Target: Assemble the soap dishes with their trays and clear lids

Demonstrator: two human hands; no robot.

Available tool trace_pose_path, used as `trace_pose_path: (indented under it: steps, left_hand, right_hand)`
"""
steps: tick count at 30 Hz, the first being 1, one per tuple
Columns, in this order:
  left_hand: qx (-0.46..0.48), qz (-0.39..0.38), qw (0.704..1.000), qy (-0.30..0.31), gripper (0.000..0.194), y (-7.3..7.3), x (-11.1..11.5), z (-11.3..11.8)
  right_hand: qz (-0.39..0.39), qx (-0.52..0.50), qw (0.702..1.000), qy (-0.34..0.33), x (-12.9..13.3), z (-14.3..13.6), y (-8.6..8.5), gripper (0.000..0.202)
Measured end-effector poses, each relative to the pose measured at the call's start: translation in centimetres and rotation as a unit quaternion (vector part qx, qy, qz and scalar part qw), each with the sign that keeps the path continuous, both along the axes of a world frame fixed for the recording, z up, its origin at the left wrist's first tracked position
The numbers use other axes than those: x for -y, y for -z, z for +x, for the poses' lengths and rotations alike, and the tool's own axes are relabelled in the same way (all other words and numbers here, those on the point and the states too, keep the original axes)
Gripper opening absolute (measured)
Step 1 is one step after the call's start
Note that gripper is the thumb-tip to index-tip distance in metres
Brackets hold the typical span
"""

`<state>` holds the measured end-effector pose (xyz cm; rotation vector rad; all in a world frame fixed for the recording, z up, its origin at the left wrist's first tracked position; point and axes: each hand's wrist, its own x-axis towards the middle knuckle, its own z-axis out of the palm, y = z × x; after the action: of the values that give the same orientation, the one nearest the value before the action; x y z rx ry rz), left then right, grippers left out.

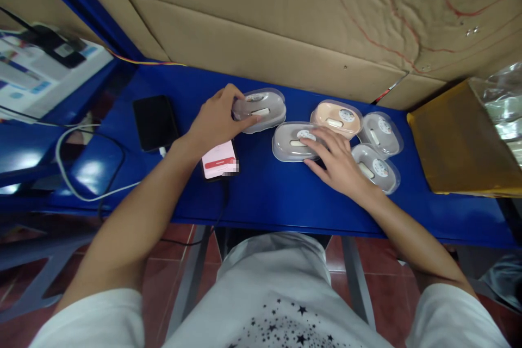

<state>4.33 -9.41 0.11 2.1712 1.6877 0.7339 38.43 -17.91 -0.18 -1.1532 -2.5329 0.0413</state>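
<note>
Nearest, low in the frame, is my pale shirt, then the glossy blue counter (261,196). Right of centre, my right hand (334,163) rests, fingers loosely spread, on a rounded oval case (285,144); I can't see any closed grip. Three more lie beside it: one peach case (336,117) and two greyish cases (381,133), with round speckled stickers. Left of the right hand's case is a phone (218,163), its screen lit. Just beyond, my left hand (214,119) has its thumb and fingers partly closed around the left case (265,100). I'd judge light, even pressure at the rims best, as the clear plastic shells look thin and slick. Farther off, creased brown cardboard (244,22) stands along the top.
</note>
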Motion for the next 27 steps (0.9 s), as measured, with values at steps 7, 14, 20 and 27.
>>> trace_pose_path:
  steps: [7, 14, 20, 27]
  left_hand:
    - [0.000, -0.004, 0.999, -0.035, 0.074, 1.3, -1.5, -1.4]
    - [-0.071, 0.094, 0.990, 0.076, 0.055, 0.9, -0.1, 0.1]
    - [-0.115, 0.058, 0.985, 0.113, 0.048, 1.2, 1.1, 1.7]
    - [-0.092, 0.058, 0.989, 0.099, 0.033, 1.6, 0.5, 1.5]
  right_hand:
    - [-0.045, 0.014, 0.999, 0.019, -3.3, -1.1, -2.4, 0.048]
    - [-0.047, 0.023, 0.995, 0.087, -5.8, -1.9, -3.7, 0.050]
    - [-0.175, 0.064, 0.973, 0.140, -9.2, 4.8, -4.6, 0.066]
    - [-0.249, 0.053, 0.952, 0.170, -11.7, 7.9, -6.6, 0.086]
